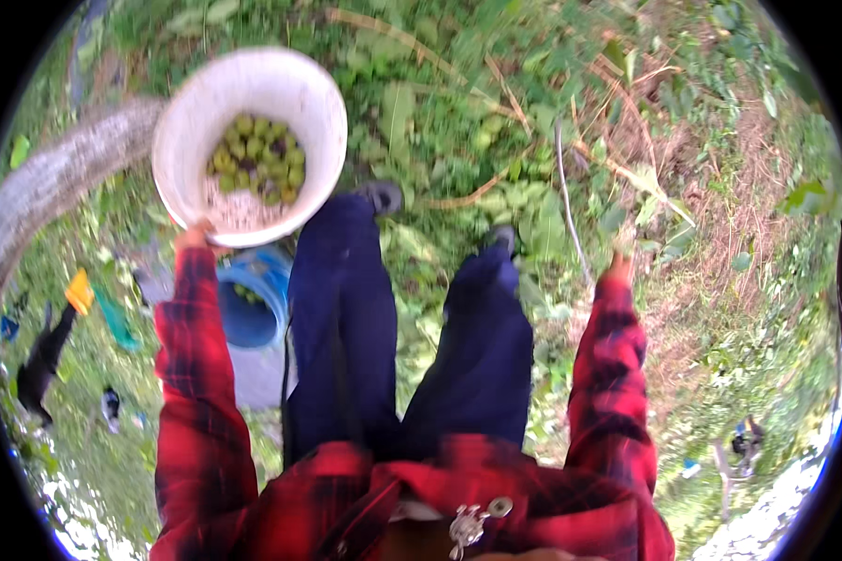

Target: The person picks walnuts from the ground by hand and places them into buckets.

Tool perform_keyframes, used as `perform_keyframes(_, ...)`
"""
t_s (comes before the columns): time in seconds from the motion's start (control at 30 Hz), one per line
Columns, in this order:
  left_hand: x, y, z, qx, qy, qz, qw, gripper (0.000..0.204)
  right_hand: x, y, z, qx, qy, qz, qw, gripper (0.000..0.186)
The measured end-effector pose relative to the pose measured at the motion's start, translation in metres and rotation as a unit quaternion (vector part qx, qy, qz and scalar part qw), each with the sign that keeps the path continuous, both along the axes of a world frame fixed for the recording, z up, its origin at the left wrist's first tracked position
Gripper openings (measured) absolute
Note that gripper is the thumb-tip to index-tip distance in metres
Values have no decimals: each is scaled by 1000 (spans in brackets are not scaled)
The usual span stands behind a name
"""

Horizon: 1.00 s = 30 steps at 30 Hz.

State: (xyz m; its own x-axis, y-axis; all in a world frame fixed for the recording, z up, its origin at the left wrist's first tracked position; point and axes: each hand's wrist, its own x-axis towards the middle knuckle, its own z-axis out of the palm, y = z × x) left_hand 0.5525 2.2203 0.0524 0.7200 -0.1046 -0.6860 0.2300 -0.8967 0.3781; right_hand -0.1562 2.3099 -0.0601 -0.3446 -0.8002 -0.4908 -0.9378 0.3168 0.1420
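My left hand is closed on the near rim of a white bucket, which is tilted so that its inside shows. Round green fruits cover part of the bucket's floor; their exact kind is hard to tell. Out to the right, my right hand hangs low over the grass, away from the bucket. Its fingers are small and blurred, so I cannot tell if they are open or closed.
Beside my leg stands a blue bucket with some green fruits inside. A thick pale trunk curves along the left. Leaves, dry stalks and a thin stick litter the grass. Blurred figures, one dark, appear at the lower left.
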Motion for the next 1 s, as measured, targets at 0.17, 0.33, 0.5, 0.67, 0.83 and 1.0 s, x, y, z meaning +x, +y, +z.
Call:
perform_keyframes(0.17, 8, 41, -15, -102, 133, 120, 979, 45, 85, -107, -26, 50, -349, 55, 934, 17)
perform_keyframes(0.33, 119, 167, -90, -225, 59, 97, 968, 34, 187, -158, -176, 88, -428, 107, 893, 42)
perform_keyframes(0.5, 78, 193, -130, -379, 18, 146, 913, 52, 191, -216, -314, 41, -41, 183, 981, 86)
perform_keyframes(0.67, -7, 270, -167, -450, -174, 261, 836, 46, 241, -217, -401, 80, -231, 195, 950, 91)
perform_keyframes(0.83, -161, 179, -208, -370, -36, 105, 922, 18, 148, -281, -461, 214, -539, -93, 809, 68)
perform_keyframes(1.0, -193, 134, -241, -344, 18, -203, 916, 13, 184, -200, -251, 196, -682, -316, 629, 52)
